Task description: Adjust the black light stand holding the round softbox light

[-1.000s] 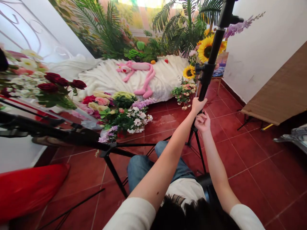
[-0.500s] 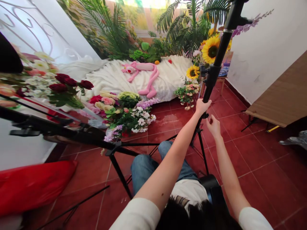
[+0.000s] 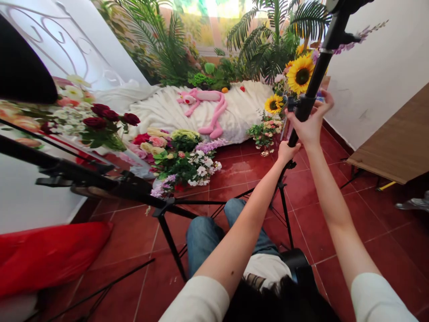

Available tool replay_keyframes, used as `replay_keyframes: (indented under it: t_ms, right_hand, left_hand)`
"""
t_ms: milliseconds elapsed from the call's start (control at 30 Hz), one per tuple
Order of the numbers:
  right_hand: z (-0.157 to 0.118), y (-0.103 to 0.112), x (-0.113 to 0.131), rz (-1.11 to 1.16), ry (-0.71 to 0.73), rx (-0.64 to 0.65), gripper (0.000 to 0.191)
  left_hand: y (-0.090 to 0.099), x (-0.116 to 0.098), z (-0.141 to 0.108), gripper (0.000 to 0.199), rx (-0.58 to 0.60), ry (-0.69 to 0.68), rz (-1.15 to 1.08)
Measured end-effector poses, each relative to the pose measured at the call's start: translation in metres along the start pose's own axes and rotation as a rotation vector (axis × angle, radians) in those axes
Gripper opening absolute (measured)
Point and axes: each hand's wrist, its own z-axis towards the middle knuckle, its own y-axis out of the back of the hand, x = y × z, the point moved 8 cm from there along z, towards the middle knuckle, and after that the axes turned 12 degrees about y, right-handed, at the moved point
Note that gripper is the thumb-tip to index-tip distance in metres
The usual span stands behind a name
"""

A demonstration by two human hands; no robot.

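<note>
A black light stand point(image 3: 320, 71) rises at a slant to the upper right, its legs spread on the floor. My left hand point(image 3: 287, 152) is closed around its pole, just above the lower clamp. Higher up, my right hand point(image 3: 310, 123) reaches round the stand at the upper collar. Its thumb lies by the black locking knob point(image 3: 292, 103), while its fingers are bent on the pole's other side, some of them lifted off. How firmly this hand presses cannot be seen. The top of the stand runs out of view.
Another black stand point(image 3: 134, 190) slants across the left. Artificial flowers point(image 3: 187, 156) stand before a white cloth point(image 3: 248, 112) bearing a pink plush toy point(image 3: 214, 109). Sunflowers point(image 3: 300, 76) are behind the pole. A red bag point(image 3: 50, 257) lies left; a brown board point(image 3: 395, 138) leans right.
My right hand has moved up from beside the lower clamp to the upper collar and its knob. My left hand keeps its hold on the pole. The view has shifted slightly.
</note>
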Motion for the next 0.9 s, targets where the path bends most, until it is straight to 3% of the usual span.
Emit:
replay_keyframes:
  t_ms: [100, 233, 500, 667, 900]
  right_hand:
    - [0.014, -0.018, -0.016, -0.049, 0.018, -0.031, 0.057]
    - [0.011, -0.025, -0.029, -0.084, 0.001, -0.054, 0.049]
    - [-0.002, -0.018, -0.015, -0.250, -0.090, -0.078, 0.042]
    - [-0.030, -0.020, -0.027, -0.234, -0.150, -0.029, 0.044]
    - [-0.079, -0.030, -0.054, -0.063, -0.270, 0.076, 0.039]
  left_hand:
    - [0.000, -0.001, -0.001, 0.031, 0.003, 0.000, 0.008]
    - [0.002, -0.002, 0.000, 0.029, 0.010, -0.026, 0.041]
    - [0.000, 0.007, 0.010, 0.010, 0.173, -0.087, -0.002]
    - [0.003, -0.001, 0.007, 0.013, 0.092, -0.226, -0.024]
    - [0.012, 0.026, 0.003, 0.009, -0.013, -0.080, 0.022]
